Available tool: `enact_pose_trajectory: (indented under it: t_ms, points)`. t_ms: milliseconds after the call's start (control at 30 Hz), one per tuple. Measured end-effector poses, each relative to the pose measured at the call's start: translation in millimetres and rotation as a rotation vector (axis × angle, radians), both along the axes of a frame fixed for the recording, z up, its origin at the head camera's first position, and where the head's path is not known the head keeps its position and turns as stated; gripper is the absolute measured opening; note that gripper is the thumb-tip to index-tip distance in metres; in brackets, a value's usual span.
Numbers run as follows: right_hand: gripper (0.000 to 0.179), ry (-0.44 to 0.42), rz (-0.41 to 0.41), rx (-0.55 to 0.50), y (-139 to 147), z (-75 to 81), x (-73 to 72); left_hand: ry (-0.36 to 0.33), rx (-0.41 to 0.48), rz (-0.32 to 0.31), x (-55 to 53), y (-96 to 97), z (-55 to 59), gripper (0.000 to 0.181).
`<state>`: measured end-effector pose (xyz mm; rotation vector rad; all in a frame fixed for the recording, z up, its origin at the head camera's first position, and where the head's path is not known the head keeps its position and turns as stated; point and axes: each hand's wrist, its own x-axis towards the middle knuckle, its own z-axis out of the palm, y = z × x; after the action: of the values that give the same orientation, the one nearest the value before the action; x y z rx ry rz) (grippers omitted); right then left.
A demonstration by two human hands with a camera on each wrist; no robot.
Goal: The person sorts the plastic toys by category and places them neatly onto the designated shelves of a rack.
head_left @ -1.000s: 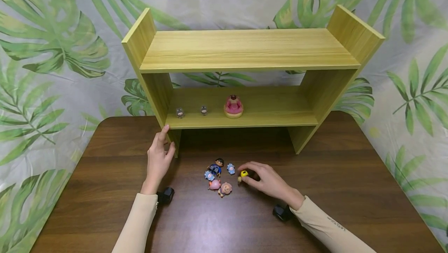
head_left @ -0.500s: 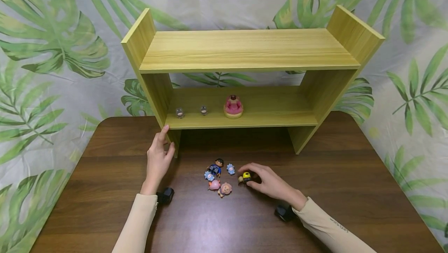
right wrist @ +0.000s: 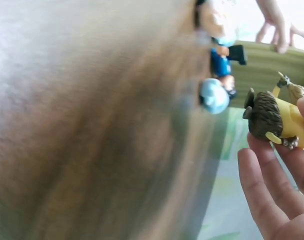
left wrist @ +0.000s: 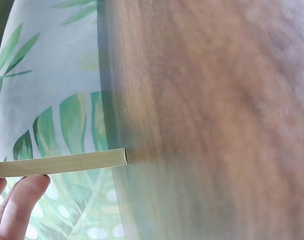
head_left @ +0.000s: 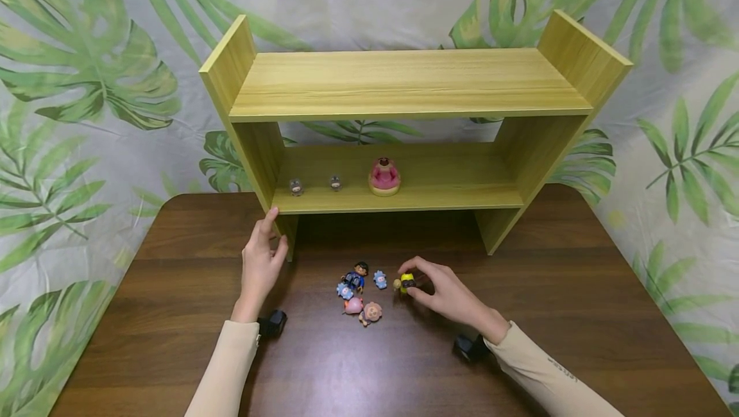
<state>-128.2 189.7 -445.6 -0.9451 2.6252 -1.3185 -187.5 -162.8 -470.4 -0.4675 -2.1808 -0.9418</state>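
Note:
My right hand (head_left: 456,298) pinches a small yellow toy figurine (right wrist: 287,117) between thumb and fingers, over the tabletop. It has a brown, shaggy lower half and carries a tan, club-like piece. To its left lies a loose group: a dark-haired figure in blue (head_left: 354,277), two small blue figures, (head_left: 380,279) one nearest the hand, a pink figure (head_left: 353,305) and a tan round-headed one (head_left: 371,312). My left hand (head_left: 262,260) rests with its fingers against the left side panel (left wrist: 67,163) of the wooden shelf; the fingertips touch the panel in the left wrist view.
The two-tier shelf (head_left: 404,83) stands at the back of the brown table (head_left: 190,314). On its middle board sit a pink figure in a round base (head_left: 385,177) and two tiny grey figures, (head_left: 335,183) one beside it and one farther left. Leaf-patterned cloth hangs behind.
My right hand has shifted slightly right and turned the yellow figurine, which now shows its dark part towards the thumb. The left hand stays against the shelf.

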Motion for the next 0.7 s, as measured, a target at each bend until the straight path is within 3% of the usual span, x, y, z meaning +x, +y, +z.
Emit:
enact_pose_trajectory:
  t_ms: [167, 400, 700]
  points:
    - [0.031, 0.049, -0.023, -0.063, 1, 9.5, -2.3, -0.009, 0.002, -0.008, 0.6, -0.1, 0.1, 0.074]
    - [0.034, 0.182, -0.050, -0.103, 3, 25.3, -7.5, -0.013, 0.006, 0.002, 1.6, 0.5, 1.7, 0.077]
    - [0.037, 0.222, -0.050, -0.141, 6, 43.9, -14.3, -0.009, 0.002, 0.001, 0.6, -0.1, -0.3, 0.078]
